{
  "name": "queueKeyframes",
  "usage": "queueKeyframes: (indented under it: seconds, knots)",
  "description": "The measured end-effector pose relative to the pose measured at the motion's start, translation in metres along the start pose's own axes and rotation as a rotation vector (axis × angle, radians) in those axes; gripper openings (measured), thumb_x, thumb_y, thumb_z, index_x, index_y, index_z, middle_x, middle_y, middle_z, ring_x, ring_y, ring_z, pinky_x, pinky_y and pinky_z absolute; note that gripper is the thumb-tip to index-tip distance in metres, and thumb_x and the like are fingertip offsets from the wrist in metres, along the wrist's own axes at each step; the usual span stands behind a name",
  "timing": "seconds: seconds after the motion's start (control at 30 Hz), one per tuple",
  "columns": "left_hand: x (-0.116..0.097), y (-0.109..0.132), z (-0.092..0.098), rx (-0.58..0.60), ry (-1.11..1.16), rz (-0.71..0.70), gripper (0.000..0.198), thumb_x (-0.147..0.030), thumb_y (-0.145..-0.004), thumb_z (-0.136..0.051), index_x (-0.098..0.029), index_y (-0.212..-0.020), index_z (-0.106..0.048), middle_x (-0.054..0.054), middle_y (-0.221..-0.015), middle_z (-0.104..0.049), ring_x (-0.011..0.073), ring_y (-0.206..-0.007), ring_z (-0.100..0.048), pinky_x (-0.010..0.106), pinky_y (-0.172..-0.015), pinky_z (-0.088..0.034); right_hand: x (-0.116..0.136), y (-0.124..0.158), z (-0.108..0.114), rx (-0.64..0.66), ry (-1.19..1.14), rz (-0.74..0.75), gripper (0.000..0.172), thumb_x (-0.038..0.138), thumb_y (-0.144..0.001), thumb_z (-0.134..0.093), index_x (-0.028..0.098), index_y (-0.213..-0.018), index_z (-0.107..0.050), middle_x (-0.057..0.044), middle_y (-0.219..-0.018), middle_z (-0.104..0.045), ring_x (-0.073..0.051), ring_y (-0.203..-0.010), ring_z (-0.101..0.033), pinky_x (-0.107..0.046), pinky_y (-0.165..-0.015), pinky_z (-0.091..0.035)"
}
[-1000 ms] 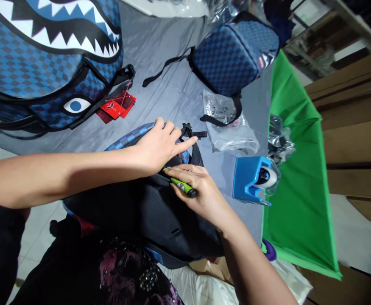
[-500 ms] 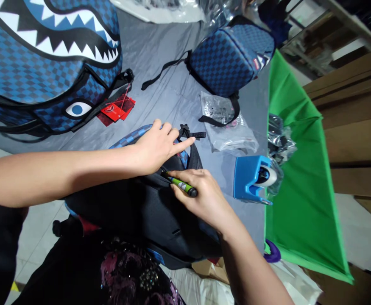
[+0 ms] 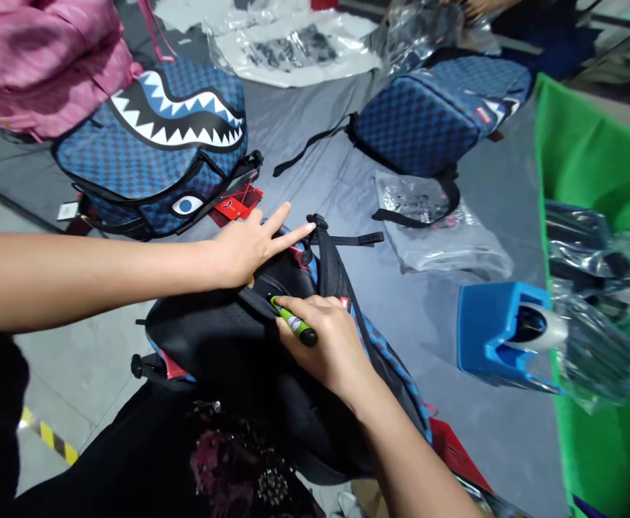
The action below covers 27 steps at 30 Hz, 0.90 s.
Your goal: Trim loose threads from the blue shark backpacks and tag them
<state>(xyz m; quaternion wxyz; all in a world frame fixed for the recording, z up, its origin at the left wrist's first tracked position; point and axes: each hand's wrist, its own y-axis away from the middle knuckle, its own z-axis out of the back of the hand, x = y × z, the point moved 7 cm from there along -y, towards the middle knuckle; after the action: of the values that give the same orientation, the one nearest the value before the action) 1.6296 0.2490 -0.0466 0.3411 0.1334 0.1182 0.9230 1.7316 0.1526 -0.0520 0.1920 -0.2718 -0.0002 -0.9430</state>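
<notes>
A black-backed backpack point(image 3: 212, 338) with blue checkered edges lies under both hands, against my lap and the table's edge. My left hand point(image 3: 244, 252) rests on its upper part, index and middle fingers stretched apart; the thumb is mostly hidden by a black strap. My right hand point(image 3: 322, 338) is closed around a green and black marker pen point(image 3: 293, 320). The pen's far end meets a black padded strip on the backpack beside my left hand; its exact tip is hard to make out. Straps with a buckle point(image 3: 317, 221) lie beyond my fingers.
Another blue checkered backpack point(image 3: 147, 158) with a shark mouth stands left, beside a pink bag point(image 3: 50, 65). A third blue backpack point(image 3: 417, 115) lies at the back right. A plastic bag point(image 3: 438, 223), a blue tape dispenser point(image 3: 501, 334) and a green bin point(image 3: 590, 165) are right. Another person's hand point(image 3: 482, 7) shows at the top.
The view has shifted, bringing the pink bag into sight. My left hand's index and middle fingers have spread apart. My right hand keeps the marker pen against the backpack.
</notes>
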Motion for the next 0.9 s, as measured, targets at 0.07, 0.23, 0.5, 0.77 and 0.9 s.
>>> queueKeyframes:
  seconds: [0.07,0.23,0.5,0.77,0.9]
  knots:
    - [0.000,-0.003,-0.002,-0.023,-0.016,-0.020,0.126,-0.029,-0.073,-0.079,-0.035,-0.157,0.014,0.018,-0.166,-0.001,0.0402,-0.131,-0.040,0.043,-0.096,-0.049,-0.001,0.000,-0.001,-0.026,0.046,-0.007,0.025,0.023,-0.084,-0.065,0.024,-0.107,-0.076,-0.006,-0.085,-0.076,-0.021,-0.075,-0.069,-0.034,-0.075,-0.047]
    - [0.007,0.003,-0.003,-0.046,0.045,-0.069,0.106,-0.024,-0.082,-0.065,-0.034,-0.159,0.008,0.015,-0.167,-0.001,0.0362,-0.131,-0.044,0.040,-0.094,-0.049,-0.007,0.000,0.001,-0.078,0.099,-0.005,0.025,0.025,-0.085,-0.065,0.025,-0.107,-0.076,-0.005,-0.083,-0.076,-0.021,-0.073,-0.069,-0.033,-0.075,-0.048]
    - [0.029,0.014,-0.005,0.103,0.277,0.122,0.106,-0.025,-0.085,-0.059,-0.019,-0.157,0.018,0.023,-0.143,-0.047,0.0239,-0.101,-0.069,0.029,-0.081,-0.050,-0.008,-0.004,0.003,-0.127,-0.002,0.010,0.025,0.023,-0.087,-0.063,0.024,-0.110,-0.074,-0.005,-0.089,-0.078,-0.020,-0.076,-0.070,-0.034,-0.073,-0.050]
    - [0.030,0.006,-0.011,0.048,0.264,0.081,0.100,-0.019,-0.085,-0.055,-0.016,-0.158,0.013,0.022,-0.134,-0.054,0.0263,-0.105,-0.067,0.029,-0.081,-0.050,-0.003,-0.028,-0.023,-0.169,-0.293,-0.036,0.026,0.024,-0.089,-0.062,0.023,-0.113,-0.072,-0.005,-0.108,-0.077,-0.020,-0.094,-0.072,-0.036,-0.086,-0.052]
    - [0.030,0.005,-0.014,0.048,0.271,0.095,0.097,-0.022,-0.086,-0.054,-0.019,-0.159,0.010,0.021,-0.135,-0.052,0.0273,-0.107,-0.066,0.032,-0.081,-0.051,-0.004,-0.028,-0.022,-0.208,-0.245,-0.082,0.025,0.026,-0.090,-0.061,0.022,-0.111,-0.073,-0.005,-0.104,-0.078,-0.022,-0.092,-0.072,-0.039,-0.086,-0.052]
